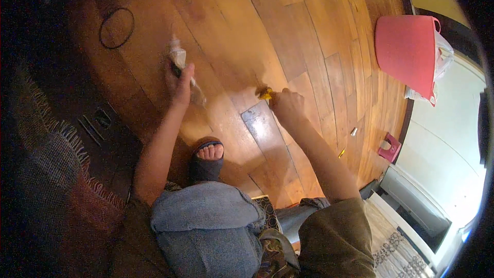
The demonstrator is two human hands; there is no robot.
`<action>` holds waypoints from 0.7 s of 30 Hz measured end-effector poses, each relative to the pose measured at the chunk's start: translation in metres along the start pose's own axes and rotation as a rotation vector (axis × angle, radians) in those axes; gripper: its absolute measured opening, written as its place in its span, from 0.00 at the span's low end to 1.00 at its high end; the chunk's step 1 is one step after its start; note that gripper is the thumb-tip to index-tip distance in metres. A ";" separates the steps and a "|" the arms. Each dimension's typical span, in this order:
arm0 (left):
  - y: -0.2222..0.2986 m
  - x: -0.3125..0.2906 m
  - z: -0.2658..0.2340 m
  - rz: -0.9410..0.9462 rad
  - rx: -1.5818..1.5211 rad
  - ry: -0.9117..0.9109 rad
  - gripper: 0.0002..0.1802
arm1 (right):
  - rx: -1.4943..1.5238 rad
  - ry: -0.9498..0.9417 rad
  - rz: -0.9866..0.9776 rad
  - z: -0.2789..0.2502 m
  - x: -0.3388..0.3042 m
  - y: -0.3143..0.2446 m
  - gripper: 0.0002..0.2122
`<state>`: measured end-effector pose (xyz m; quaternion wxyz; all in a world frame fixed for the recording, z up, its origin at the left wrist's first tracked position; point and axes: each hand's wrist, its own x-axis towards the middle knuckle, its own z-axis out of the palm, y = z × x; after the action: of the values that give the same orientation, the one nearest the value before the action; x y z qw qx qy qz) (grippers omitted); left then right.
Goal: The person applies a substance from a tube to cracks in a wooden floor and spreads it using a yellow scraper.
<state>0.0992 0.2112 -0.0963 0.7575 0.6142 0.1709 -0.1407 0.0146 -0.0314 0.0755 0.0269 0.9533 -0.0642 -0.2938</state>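
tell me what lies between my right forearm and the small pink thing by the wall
Head view: a small yellow object and a small white object, both on the wooden floor.

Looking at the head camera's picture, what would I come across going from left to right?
Dark loop on the floor, left hand holding a whitish object, right hand gripping a yellow item, small yellow piece, small white piece, pink tub.

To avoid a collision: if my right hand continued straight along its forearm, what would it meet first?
The right hand seems to have a free way over brown wooden plank floor; depth is unclear.
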 end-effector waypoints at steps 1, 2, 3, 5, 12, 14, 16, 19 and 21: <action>0.007 -0.003 0.002 0.035 -0.025 0.022 0.30 | 0.001 -0.002 0.001 -0.005 0.002 0.000 0.07; 0.010 -0.003 0.003 0.033 -0.023 0.022 0.30 | 0.033 0.035 0.003 -0.012 0.005 0.000 0.07; 0.014 -0.002 0.005 0.036 0.006 -0.009 0.30 | 0.065 0.071 0.005 -0.017 0.009 -0.001 0.07; 0.017 -0.003 0.005 0.036 0.034 -0.046 0.31 | 0.064 0.020 0.025 -0.020 0.018 -0.006 0.07; 0.005 0.003 -0.002 0.005 0.019 -0.065 0.34 | 0.030 0.010 0.044 0.002 -0.009 -0.010 0.06; -0.006 0.006 -0.009 0.042 0.029 -0.062 0.34 | 0.027 -0.010 0.064 0.012 -0.018 -0.007 0.06; -0.008 0.006 -0.010 -0.039 0.023 -0.023 0.33 | 0.023 -0.028 0.086 0.015 -0.023 -0.003 0.07; 0.000 0.003 -0.001 0.025 -0.020 -0.074 0.33 | 0.037 -0.022 0.107 0.008 -0.026 0.001 0.08; 0.000 0.003 -0.007 -0.007 -0.007 -0.043 0.33 | 0.151 -0.096 0.194 -0.002 -0.024 -0.001 0.07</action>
<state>0.1008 0.2181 -0.0992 0.7625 0.6078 0.1574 -0.1559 -0.0038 -0.0275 0.0910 -0.0196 0.9267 -0.1793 -0.3297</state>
